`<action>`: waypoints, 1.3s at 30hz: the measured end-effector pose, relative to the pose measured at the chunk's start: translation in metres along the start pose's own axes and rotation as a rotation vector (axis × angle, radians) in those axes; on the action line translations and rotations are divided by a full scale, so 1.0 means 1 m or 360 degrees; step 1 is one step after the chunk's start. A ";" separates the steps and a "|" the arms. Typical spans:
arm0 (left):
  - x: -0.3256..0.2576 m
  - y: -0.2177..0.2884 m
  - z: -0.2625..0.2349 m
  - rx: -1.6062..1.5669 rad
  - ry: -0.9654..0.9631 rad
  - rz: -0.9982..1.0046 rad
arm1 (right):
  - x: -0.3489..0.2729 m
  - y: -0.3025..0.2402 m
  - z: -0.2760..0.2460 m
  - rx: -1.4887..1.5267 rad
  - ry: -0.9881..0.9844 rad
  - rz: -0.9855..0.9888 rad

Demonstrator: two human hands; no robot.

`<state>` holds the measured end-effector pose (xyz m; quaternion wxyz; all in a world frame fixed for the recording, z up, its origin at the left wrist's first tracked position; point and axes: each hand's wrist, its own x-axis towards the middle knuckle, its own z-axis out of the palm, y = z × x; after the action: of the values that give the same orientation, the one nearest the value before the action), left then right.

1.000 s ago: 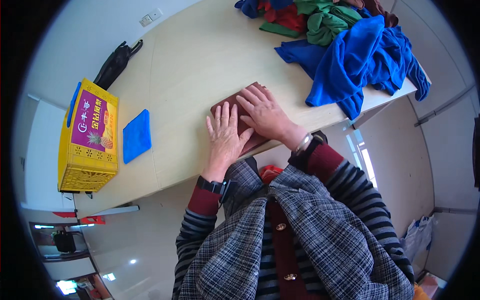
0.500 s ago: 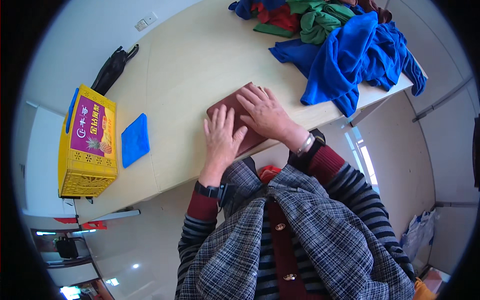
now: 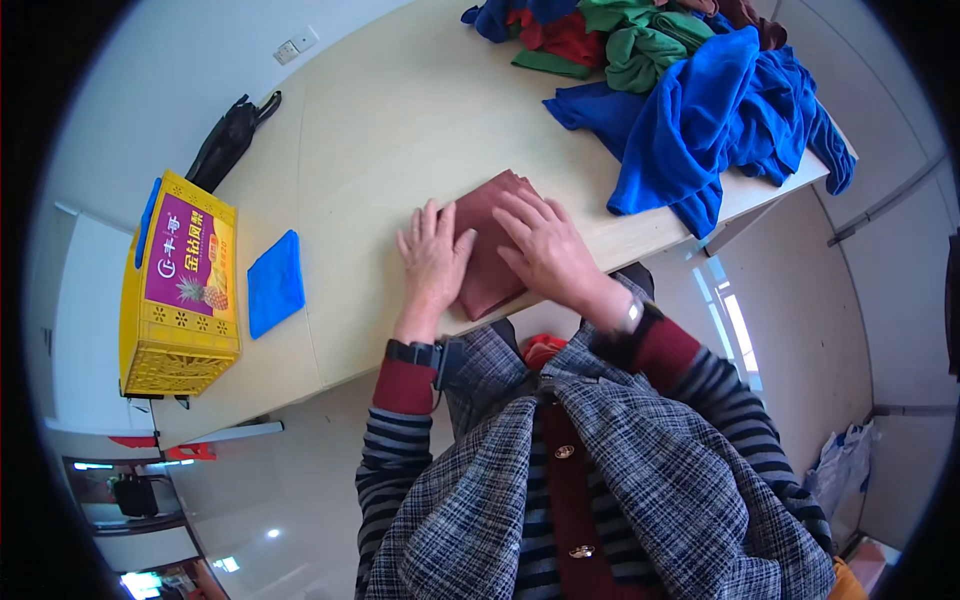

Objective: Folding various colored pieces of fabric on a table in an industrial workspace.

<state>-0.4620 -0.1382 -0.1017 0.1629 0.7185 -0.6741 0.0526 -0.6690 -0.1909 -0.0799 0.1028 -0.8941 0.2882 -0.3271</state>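
A brown cloth (image 3: 490, 240), folded into a flat rectangle, lies on the table near its front edge. My left hand (image 3: 434, 262) rests along the cloth's left side, fingers stretched out and thumb on the cloth. On its right side lies my right hand (image 3: 555, 250), fingers extended flat over the cloth's upper right part and slightly blurred. Neither hand grips anything. Further left on the table is a blue folded cloth (image 3: 276, 284), out of reach of both hands' fingers.
At the far right a heap of crumpled blue cloth (image 3: 700, 120) hangs over the table edge, with green cloth (image 3: 650, 50) and red cloth (image 3: 560, 38) behind it. A yellow box (image 3: 180, 350) and a black umbrella (image 3: 228, 140) stand at the left of the pale table (image 3: 380, 110).
My left hand has shifted left from the cloth's top to its left edge. My right hand has moved slightly right and down. More of the brown cloth now shows, and it lies turned a little.
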 end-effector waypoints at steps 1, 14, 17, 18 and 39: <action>0.004 -0.007 -0.006 -0.0072 0.0005 -0.0051 | -0.011 -0.009 -0.012 0.0074 0.0085 -0.0022; -0.066 0.013 -0.027 -0.0228 0.0251 -0.0480 | 0.007 0.046 -0.017 -0.0080 -0.0236 -0.0040; -0.086 0.045 -0.040 -0.0510 0.0170 -0.0670 | 0.031 0.061 -0.015 -0.0033 -0.0256 -0.0118; -0.088 0.049 -0.045 -0.0658 0.0129 -0.0765 | 0.033 0.059 -0.018 -0.0024 -0.0260 -0.0128; 0.053 0.021 -0.019 -0.0703 0.0070 0.0128 | -0.011 -0.015 0.026 -0.0257 -0.0298 0.0380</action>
<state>-0.4758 -0.1836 -0.0647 0.3287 0.6366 -0.6937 -0.0741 -0.6531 -0.1724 -0.1000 0.0951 -0.8854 0.4069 -0.2035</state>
